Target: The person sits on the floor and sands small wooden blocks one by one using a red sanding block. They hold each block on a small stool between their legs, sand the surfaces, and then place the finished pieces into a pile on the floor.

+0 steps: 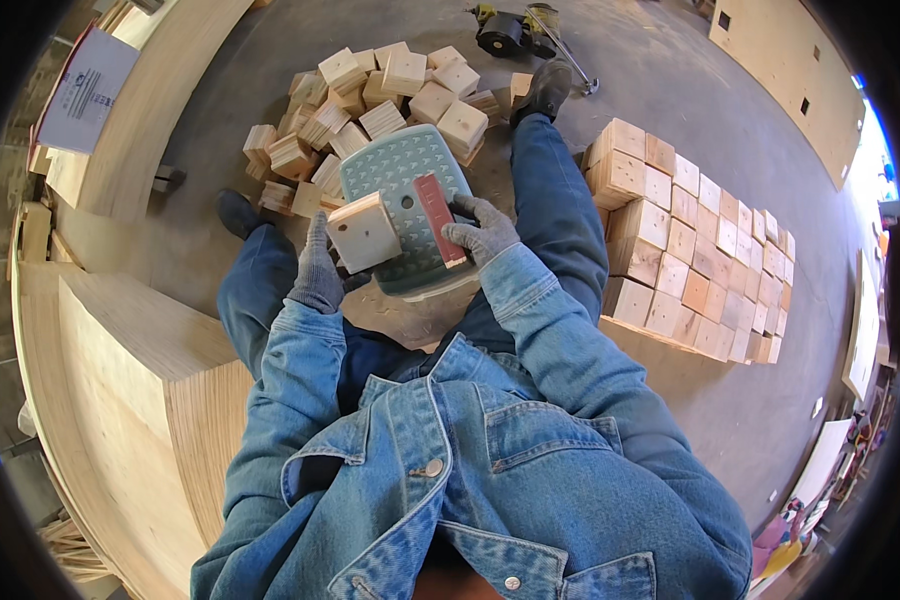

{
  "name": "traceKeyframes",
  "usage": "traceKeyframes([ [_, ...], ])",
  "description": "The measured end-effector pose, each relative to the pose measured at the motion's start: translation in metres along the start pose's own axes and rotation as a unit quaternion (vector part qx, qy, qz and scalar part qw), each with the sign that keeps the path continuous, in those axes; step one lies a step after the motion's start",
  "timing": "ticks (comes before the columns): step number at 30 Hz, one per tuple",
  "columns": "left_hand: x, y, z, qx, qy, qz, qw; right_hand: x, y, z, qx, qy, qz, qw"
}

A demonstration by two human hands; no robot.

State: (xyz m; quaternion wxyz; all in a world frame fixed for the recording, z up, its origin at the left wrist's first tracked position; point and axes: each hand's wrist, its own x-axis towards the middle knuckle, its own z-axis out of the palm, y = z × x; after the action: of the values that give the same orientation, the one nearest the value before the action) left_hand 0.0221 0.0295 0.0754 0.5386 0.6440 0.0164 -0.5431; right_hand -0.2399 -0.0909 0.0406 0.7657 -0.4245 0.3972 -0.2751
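Note:
In my gloved left hand (318, 270) is a pale wooden block (366, 236), tilted, with fingers and thumb closed at its left side. My gloved right hand (486, 230) grips a narrow bar with a reddish-brown face, which looks like a sanding block (434, 212). The bar stands apart from the wooden block, a short gap to its right. Both are held over a grey-green plastic step stool (390, 165) with a textured top, between my legs. Part of the left hand's grip is hidden by the block.
Beyond the stool lies a loose heap of wooden blocks (380, 85). A neat stack of similar blocks (690, 240) stands at right. Large wooden box-like pieces (120, 350) rise close on my left. A yellow-and-black power tool (505, 32) rests on the floor past my right foot.

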Motion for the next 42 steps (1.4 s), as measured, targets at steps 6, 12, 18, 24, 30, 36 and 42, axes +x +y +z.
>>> traceKeyframes([
  [6, 0.002, -0.005, 0.001, 0.161, 0.003, 0.020, 0.987, 0.002, 0.000, 0.004, 0.026, 0.027, 0.018, 0.999],
  [12, 0.004, -0.008, -0.003, 0.228, -0.001, 0.050, 0.972, 0.002, 0.000, 0.005, 0.035, 0.039, 0.003, 0.999],
  [18, 0.002, -0.005, 0.003, 0.283, -0.038, 0.091, 0.954, -0.003, -0.010, 0.005, 0.037, 0.069, -0.035, 0.996],
  [24, 0.013, -0.011, 0.001, 0.481, 0.075, 0.405, 0.773, -0.012, -0.009, 0.004, -0.102, 0.078, -0.085, 0.988],
  [30, 0.031, -0.006, 0.010, 0.515, 0.036, 0.363, 0.776, -0.020, -0.008, 0.037, -0.444, 0.047, -0.278, 0.851],
  [36, 0.029, 0.004, 0.013, 0.529, -0.001, 0.291, 0.797, -0.019, -0.023, 0.074, -0.657, 0.007, -0.292, 0.695],
  [42, 0.035, -0.007, 0.011, 0.490, 0.009, 0.351, 0.798, 0.000, -0.028, 0.107, -0.717, 0.008, -0.270, 0.643],
])
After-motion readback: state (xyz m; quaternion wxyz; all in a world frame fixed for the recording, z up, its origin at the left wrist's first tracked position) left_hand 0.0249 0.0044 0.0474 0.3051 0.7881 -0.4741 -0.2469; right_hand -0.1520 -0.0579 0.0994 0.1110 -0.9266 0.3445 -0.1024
